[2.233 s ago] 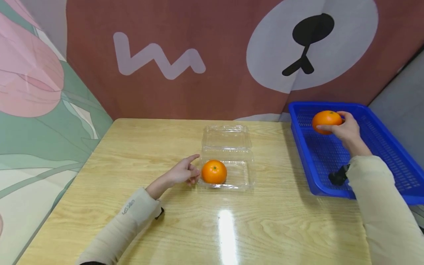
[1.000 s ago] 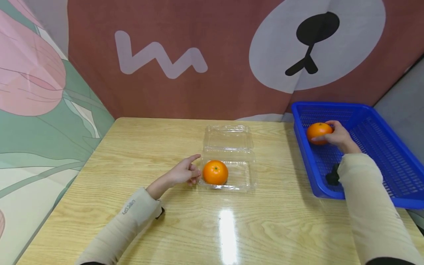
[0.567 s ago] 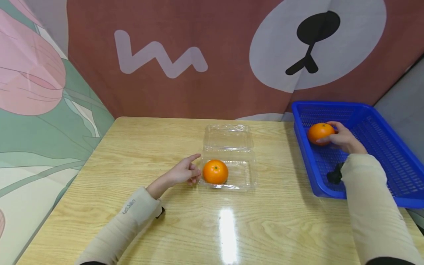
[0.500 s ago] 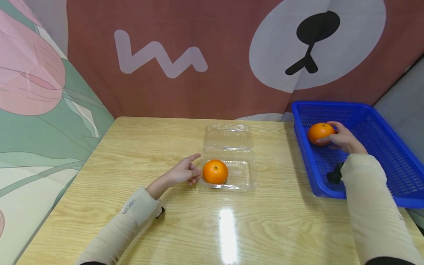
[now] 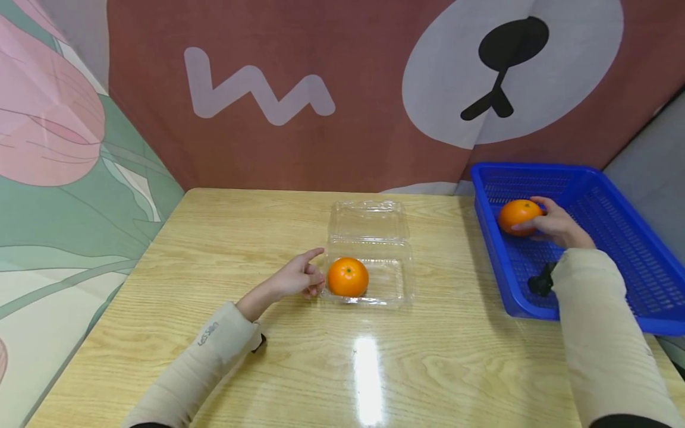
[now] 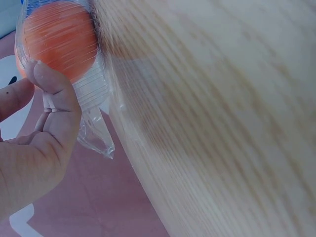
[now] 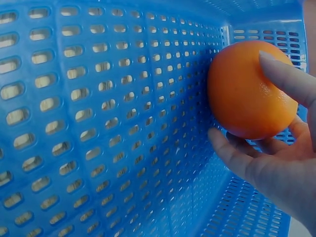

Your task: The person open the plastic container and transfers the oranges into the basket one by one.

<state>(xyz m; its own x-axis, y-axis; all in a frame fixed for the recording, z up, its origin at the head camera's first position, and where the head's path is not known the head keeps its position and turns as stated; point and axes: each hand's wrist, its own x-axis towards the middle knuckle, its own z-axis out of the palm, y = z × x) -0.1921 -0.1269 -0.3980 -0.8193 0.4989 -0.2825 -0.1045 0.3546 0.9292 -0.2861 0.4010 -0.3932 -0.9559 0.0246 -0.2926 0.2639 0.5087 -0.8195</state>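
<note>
Orange btwn thumb & fingers of R hand, in bskt

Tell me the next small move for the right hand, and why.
Probably a gentle release: let the right hand ease off the orange and leave it in the basket. The orange has come down from higher up and is now inside the walls, close to one side, gripped. Whether it touches the bottom is hard to tell, so slowly seems wise.
</note>
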